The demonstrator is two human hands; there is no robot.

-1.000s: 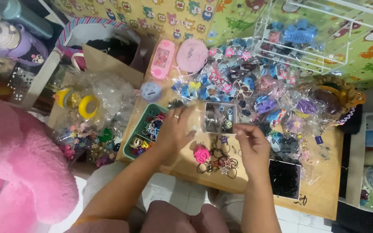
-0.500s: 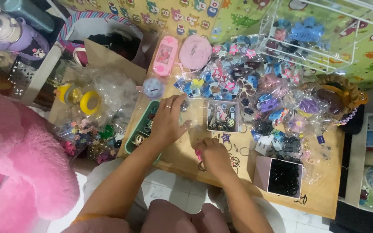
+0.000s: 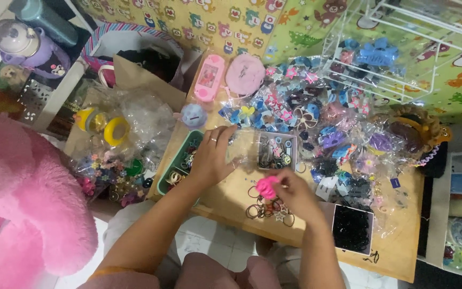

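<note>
— What's on the low wooden table [image 3: 225,198]?
— The right hand [image 3: 291,191] pinches a soft pink flower-shaped hair tie [image 3: 266,187]; the left hand [image 3: 212,157] grips a crinkly clear plastic packet [image 3: 260,150] just above it.

Looks like somebody's room at home, set up as a little hair-accessory packing corner: low wooden table [image 3: 225,200] on a kids' cartoon play mat [image 3: 231,27], heaps of bagged hair clips [image 3: 316,115], a white wire rack [image 3: 397,48], a big pink plush toy [image 3: 22,198] alongside.

Two hands [image 3: 212,158], one pink hair accessory [image 3: 266,187], one clear bag [image 3: 260,150].
</note>
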